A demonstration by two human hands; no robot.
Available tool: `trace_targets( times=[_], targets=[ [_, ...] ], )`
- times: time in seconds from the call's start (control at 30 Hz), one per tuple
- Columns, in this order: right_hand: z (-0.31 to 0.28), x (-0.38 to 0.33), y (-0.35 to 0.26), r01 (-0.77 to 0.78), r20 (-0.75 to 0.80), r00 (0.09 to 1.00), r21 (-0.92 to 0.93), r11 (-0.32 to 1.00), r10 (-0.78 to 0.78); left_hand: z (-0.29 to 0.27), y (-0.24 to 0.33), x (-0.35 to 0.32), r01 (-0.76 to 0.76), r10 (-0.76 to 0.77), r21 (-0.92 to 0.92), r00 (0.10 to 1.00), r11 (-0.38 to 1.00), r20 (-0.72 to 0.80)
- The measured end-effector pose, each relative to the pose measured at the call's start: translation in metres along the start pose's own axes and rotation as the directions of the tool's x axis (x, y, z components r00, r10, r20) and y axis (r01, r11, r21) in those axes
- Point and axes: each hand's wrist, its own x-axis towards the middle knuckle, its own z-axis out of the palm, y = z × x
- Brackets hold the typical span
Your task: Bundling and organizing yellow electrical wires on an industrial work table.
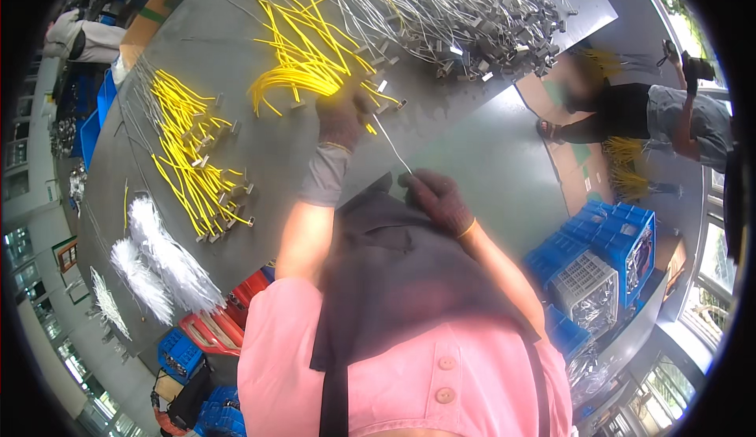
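Observation:
My left hand (344, 116), in a dark knitted glove, is closed around a bundle of yellow cables (295, 75) above the grey table. Some of those cables have small metal connectors at their ends. From beside that hand a thin white strip (391, 144) runs down to my right hand (438, 198), also gloved, which pinches its lower end. Whether the strip passes round the cables is hidden by my left glove. Further left lies another spread of yellow cables (185, 149) with connectors.
A large heap of grey cables with metal connectors (488, 43) covers the table's far side. Bundles of white strips (161, 256) lie at the near left. Blue crates (602, 236) stand to the right. At the far right is another person (677, 114); a person's leg (98, 37) shows at upper left.

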Motion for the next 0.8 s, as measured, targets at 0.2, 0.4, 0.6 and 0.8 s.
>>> trace_targets(
  times=[0.2,0.4,0.6,0.8],
  targets=[
    [-0.004,0.037,0.033,-0.168,-0.087,0.979,0.160,0.973,0.183,-0.094,-0.029,0.069,-0.394,0.467,0.419,0.880,0.818,-0.083],
    [0.004,0.148,-0.004,-0.043,-0.260,0.958,0.277,0.960,0.118,-0.052,-0.019,0.068,-0.491,0.275,0.568,0.862,0.660,0.426],
    [0.013,0.278,0.013,0.351,-0.227,0.642,-0.762,0.544,-0.732,-0.014,-0.015,0.076,-0.624,0.516,0.675,0.758,0.394,0.399],
    [0.046,0.286,-0.026,0.099,-0.226,0.969,-0.032,0.995,-0.103,-0.070,-0.019,0.099,-0.692,0.522,0.688,0.678,0.217,0.517]
  ],
)
